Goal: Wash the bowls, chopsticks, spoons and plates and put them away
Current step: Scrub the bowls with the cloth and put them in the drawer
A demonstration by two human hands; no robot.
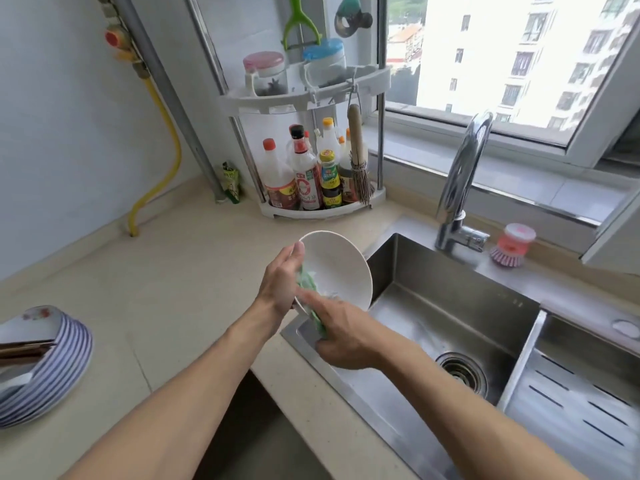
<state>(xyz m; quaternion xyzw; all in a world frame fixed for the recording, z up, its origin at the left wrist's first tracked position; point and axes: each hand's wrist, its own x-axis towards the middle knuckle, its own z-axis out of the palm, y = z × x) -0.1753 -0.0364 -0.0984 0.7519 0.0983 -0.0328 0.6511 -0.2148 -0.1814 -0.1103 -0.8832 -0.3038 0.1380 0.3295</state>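
Note:
A white bowl [337, 268] is tilted on its side over the left edge of the steel sink [433, 306]. My left hand [282, 284] grips its left rim, thumb at the top. My right hand [341, 336] holds a green scrubbing cloth [310, 289] and presses it against the bowl's inside near the lower rim. At the far left of the counter stands a stack of blue-striped plates and bowls [52, 368], with dark chopsticks [24, 351] lying across the top.
A chrome faucet [460, 181] rises behind the sink, a pink dish brush [512, 245] beside it. A corner rack of sauce bottles [311, 174] stands at the back. A perforated drain tray [581, 403] fills the right basin. The drain [462, 374] is open.

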